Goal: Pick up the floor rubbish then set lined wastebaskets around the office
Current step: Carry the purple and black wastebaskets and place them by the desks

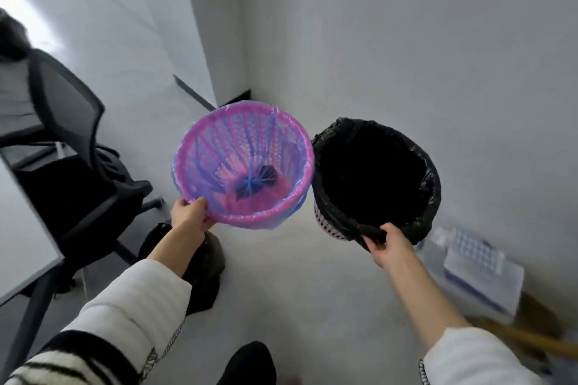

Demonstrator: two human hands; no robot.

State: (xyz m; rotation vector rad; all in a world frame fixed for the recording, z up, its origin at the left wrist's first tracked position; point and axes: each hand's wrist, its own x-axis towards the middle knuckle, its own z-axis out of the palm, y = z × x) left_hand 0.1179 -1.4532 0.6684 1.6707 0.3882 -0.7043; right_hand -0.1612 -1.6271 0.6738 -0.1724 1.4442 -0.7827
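Ok, both bins held off the floor, side by side, rims nearly touching. Left hand (189, 213) pinches near rim of pink basket (244, 166) w/ blue liner, thumb on top. Right hand (386, 244) fingers curled round near rim of basket w/ black bag (375, 178). Office chair (78, 141) at left.

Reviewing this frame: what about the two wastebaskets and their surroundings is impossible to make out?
Head view only:
- Inside of the black-bagged wastebasket: pure dark, contents unreadable.
- Dark lump at the bottom of the pink perforated wastebasket with blue liner: unidentifiable through the liner.
- Clear plastic items by the wall: blurred.
- Wooden handle: cut off by the right edge.
- Dark bag on the floor: partly hidden by the left hand's forearm.
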